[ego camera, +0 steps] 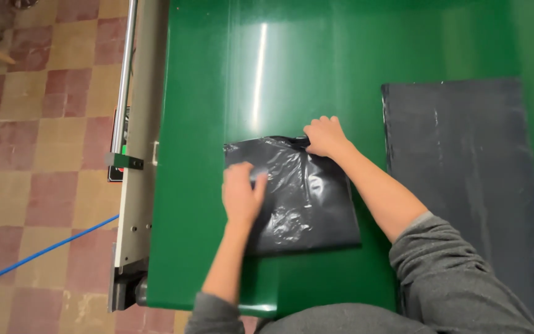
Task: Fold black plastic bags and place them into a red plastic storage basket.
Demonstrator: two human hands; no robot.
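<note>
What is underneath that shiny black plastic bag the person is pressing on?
The black plastic bag lies flat on the green table, green showing around its edges. The left hand presses its middle; the right hand grips its top edge. Anything beneath or inside is hidden.

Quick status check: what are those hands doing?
Left hand flat on black plastic bag. Right hand pinching its top edge. Dark sheet stack alongside, apart.

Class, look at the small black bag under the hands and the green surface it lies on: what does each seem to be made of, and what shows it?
Black bag: thin, glossy plastic film, judging by its fine crinkles and bright glints. Green surface: smooth and shiny, with a long light streak; probably a plastic or rubber-coated belt, though the look leaves that open.
</note>
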